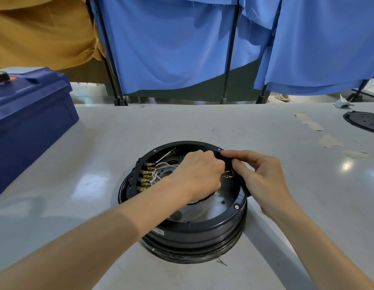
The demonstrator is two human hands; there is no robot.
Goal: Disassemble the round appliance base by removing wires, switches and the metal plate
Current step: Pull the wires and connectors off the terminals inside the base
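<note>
On the pale grey surface point(119, 126), the round black plastic appliance base point(194, 231) is being worked. A black switch block point(224, 158) at its right rim is pinched by the right hand point(259, 174). The left hand point(199, 172) is curled inside, its hold hidden. Connector removal seems underway, so a straight, braced pull is needed.

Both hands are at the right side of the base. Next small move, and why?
Probably tug the brass terminals free of the black switch with the left hand, while the right hand steadies it on the round base rim. The left hand curls right at those terminals, and the right hand pinches the switch, bracing it.
</note>
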